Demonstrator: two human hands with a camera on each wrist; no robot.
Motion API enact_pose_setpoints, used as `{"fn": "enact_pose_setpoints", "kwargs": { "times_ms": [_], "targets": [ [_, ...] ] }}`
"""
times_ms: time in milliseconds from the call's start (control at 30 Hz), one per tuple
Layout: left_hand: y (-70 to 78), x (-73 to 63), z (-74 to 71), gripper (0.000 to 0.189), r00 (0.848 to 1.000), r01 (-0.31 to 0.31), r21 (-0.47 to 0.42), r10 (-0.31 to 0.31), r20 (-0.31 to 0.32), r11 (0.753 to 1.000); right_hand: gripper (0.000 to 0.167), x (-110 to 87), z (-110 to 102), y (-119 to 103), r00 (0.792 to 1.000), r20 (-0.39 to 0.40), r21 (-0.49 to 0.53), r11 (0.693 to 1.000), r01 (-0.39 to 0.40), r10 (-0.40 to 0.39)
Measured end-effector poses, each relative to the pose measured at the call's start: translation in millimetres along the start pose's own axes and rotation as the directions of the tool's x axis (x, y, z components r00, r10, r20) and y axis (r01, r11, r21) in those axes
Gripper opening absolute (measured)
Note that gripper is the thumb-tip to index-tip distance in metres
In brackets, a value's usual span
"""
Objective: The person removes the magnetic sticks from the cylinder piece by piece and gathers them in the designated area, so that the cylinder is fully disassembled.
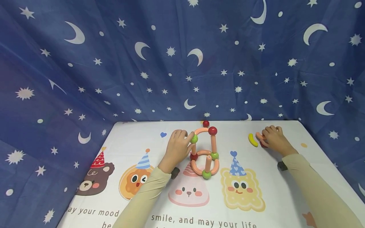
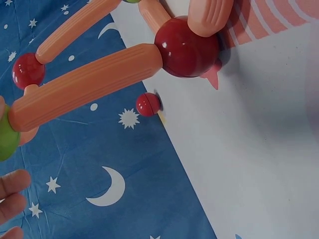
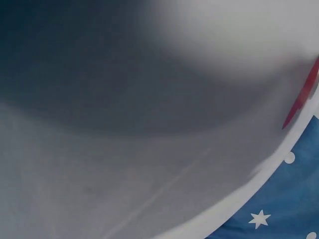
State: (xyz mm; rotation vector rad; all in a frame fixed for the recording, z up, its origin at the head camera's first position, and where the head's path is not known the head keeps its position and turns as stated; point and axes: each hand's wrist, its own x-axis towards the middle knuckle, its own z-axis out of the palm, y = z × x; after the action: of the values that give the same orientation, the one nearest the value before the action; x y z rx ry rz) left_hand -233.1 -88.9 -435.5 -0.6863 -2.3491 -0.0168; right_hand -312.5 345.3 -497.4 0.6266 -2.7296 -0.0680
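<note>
A frame of orange sticks and red and green balls stands mid-table, with a curved orange stick point(image 1: 202, 129) along its top. My left hand point(image 1: 177, 147) pinches the green ball point(image 1: 194, 139) at its upper left corner. In the left wrist view, fingertips point(image 2: 12, 196) show beside that green ball point(image 2: 6, 137), above a straight orange stick point(image 2: 87, 84) joined to a red ball point(image 2: 185, 47). At the right, my right hand point(image 1: 275, 139) is over a curved orange stick point(image 1: 259, 136) and a dark red piece point(image 1: 263, 144); its fingertips are partly hidden. The right wrist view shows no hand.
A loose red ball point(image 1: 206, 123) lies behind the frame at the table's back edge. Left of my right hand lies a yellow curved piece point(image 1: 252, 140). A blue star-patterned curtain point(image 1: 171, 79) hangs behind the printed white tablecloth point(image 1: 142, 136).
</note>
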Motion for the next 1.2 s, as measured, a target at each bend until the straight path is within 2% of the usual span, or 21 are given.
{"fn": "enact_pose_setpoints", "kwargs": {
  "times_ms": [133, 267, 433, 600, 733, 967, 1200],
  "targets": [
    [0.0, 0.0, 0.0, 0.039, 1.000, -0.003, -0.002, 0.003, -0.009, 1.000, 0.024, 1.6, 5, 1, 0.999, 0.031, -0.026, 0.999, 0.028, -0.027],
    [-0.1, -0.2, -0.7, 0.039, 1.000, -0.002, -0.006, 0.002, -0.010, 1.000, 0.024, 2.2, 4, -1, 0.995, 0.095, -0.030, 0.999, 0.035, -0.032],
    [0.0, 0.1, -0.6, 0.039, 1.000, 0.001, 0.000, -0.001, -0.006, 1.000, 0.026, 1.1, 2, 0, 0.974, 0.217, 0.035, 0.996, -0.078, 0.069],
    [0.4, 0.3, -0.4, 0.040, 1.000, 0.002, -0.002, -0.002, -0.002, 1.000, 0.023, -3.7, 1, 5, 0.945, 0.288, 0.092, 0.978, -0.187, 0.153],
    [0.0, -0.1, 0.7, 0.040, 1.000, 0.001, -0.004, -0.002, -0.006, 1.000, 0.018, -6.6, 1, 8, 0.934, 0.311, 0.089, 0.974, -0.210, 0.173],
    [0.0, -0.1, 0.0, 0.040, 1.000, -0.001, -0.002, 0.001, -0.004, 1.000, 0.018, -5.4, -1, 5, 0.947, 0.284, 0.114, 0.976, -0.187, 0.149],
    [0.2, -0.2, -1.1, 0.040, 1.000, 0.000, 0.005, 0.000, -0.004, 1.000, 0.024, -4.8, -3, 2, 0.938, 0.309, 0.112, 0.974, -0.198, 0.156]
  ]
}}
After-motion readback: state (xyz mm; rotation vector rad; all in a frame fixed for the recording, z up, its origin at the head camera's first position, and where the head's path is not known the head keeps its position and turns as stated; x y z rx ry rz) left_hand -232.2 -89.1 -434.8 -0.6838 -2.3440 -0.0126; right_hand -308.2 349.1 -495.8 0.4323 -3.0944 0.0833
